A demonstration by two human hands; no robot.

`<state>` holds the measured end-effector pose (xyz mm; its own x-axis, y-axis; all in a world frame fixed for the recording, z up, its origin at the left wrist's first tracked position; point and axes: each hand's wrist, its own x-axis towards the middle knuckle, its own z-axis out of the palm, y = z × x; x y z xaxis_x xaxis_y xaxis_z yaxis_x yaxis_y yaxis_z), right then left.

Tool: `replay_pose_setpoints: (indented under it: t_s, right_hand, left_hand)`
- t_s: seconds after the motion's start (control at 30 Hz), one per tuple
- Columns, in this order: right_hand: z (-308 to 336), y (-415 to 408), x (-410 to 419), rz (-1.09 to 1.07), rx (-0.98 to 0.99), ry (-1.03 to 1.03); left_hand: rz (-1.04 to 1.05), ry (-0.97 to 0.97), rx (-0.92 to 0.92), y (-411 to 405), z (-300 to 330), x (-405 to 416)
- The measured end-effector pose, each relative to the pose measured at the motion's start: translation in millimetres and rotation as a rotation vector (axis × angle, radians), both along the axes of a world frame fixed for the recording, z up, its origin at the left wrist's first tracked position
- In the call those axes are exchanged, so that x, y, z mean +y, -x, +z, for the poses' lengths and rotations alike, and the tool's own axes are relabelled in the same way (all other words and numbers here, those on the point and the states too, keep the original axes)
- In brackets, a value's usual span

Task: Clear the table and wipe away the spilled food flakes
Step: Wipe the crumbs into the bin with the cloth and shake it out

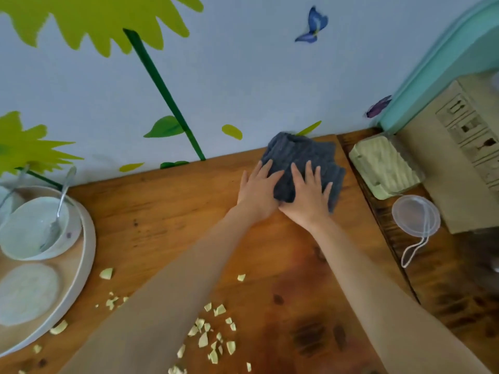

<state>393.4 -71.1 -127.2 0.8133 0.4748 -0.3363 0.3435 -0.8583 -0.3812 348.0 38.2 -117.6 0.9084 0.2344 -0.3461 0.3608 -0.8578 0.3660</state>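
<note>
A dark grey cloth (298,155) lies crumpled on the wooden table (167,211), at its far edge against the wall. My left hand (256,188) lies flat on the cloth's left side with fingers spread. Beside it, my right hand (306,197) presses flat on the cloth's near part, fingers straight. Pale yellow food flakes (213,336) are scattered over the near part of the table, under and around my left forearm. More flakes lie next to the tray at the left.
A round tray (87,252) at the left holds a white bowl (32,230) with a spoon (58,209) and a pale round mat. On a darker side surface at the right sit a pale green box (383,168), a clear plastic lid (415,214) and a cardboard box (456,147).
</note>
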Motion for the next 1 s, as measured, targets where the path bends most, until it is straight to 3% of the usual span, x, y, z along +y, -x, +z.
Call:
replay_pose_setpoints:
  t_s: [0.27,0.47,1.0]
  right_hand:
    - [-30,-8,1,0.049,-0.192,0.044]
    - [-23,12,-9,0.101,-0.121,0.001]
    - [-10,215,-28,0.107,0.061,-0.002]
  left_hand:
    - [-0.09,-0.025,-0.098,-1,-20,21]
    - [-0.095,0.021,-0.071,22,-7,16]
    - [-0.299,0.033,0.14,198,15,14]
